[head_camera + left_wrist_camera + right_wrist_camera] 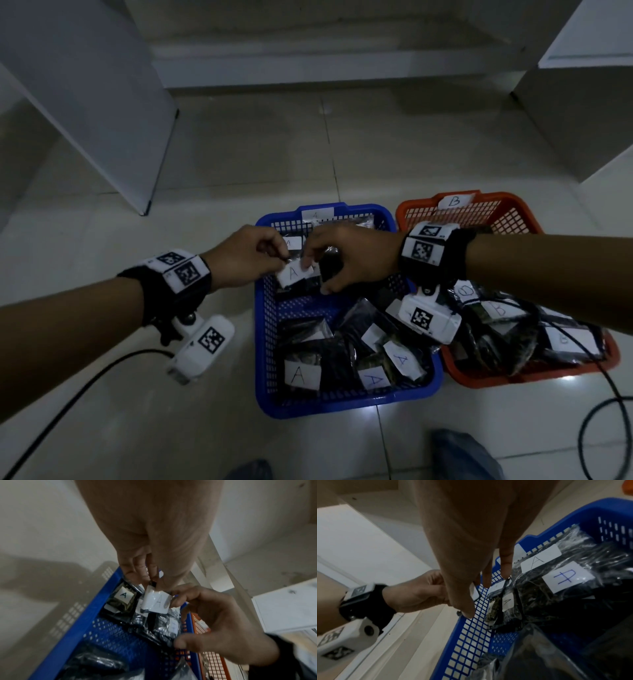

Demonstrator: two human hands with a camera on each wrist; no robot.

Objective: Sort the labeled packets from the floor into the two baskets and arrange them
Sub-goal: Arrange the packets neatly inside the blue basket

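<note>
A blue basket (263,342) tagged A holds several dark packets with white A labels (298,374). To its right an orange basket (513,216) tagged B holds packets labelled B (498,308). Over the blue basket's far left part, both hands hold one A packet (295,274) between them. My left hand (279,262) pinches its upper left edge. My right hand (310,265) pinches the right side of the label. In the left wrist view the label (157,601) is held by left fingertips (154,580) above and right thumb and finger (176,600) beside it.
White cabinet panels stand on the tiled floor at the left (113,130) and right (582,113). Black cables trail on the floor at the lower left (68,401) and lower right (603,411). The person's feet (462,455) show at the bottom edge.
</note>
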